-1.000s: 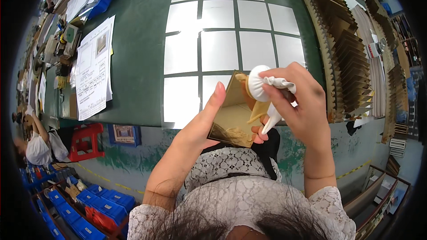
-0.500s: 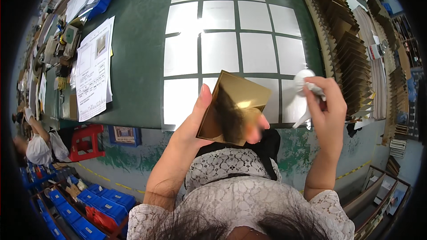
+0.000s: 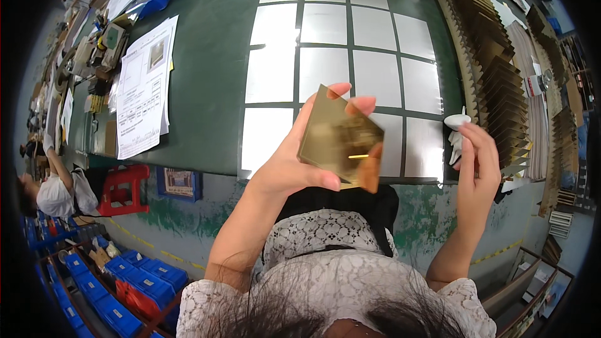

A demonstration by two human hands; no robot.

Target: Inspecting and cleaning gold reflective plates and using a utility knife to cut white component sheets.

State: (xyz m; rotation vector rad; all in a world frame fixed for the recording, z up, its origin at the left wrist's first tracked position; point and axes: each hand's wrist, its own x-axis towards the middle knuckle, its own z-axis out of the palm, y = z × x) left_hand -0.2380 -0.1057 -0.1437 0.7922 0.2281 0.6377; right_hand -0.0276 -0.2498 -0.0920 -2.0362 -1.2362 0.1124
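Observation:
My left hand (image 3: 275,166) grips a gold mirror-finish plate (image 3: 335,128) by its edges, tilted above the near edge of the table. Its thumb lies along the near edge, with fingertips showing at the far side. Reflections of fingers show in the shiny face. Off to the right, my right hand (image 3: 481,169) pinches a crumpled white cloth (image 3: 457,138) near the table's right front corner, apart from the plate. White square sheets (image 3: 375,78) lie in rows on the green table (image 3: 210,81) beyond the plate.
Along the right side a zigzag rack (image 3: 494,69) holds many upright gold plates. Printed papers (image 3: 144,87) lie at the left, with tools (image 3: 109,50) beyond. A red stool (image 3: 125,191), blue bins (image 3: 147,281) and another person (image 3: 59,194) are at the lower left.
The plate has turned in my left hand and shifted slightly right, its tilt altered. My right hand and the cloth have moved right and slightly down. The whole view has shifted a little.

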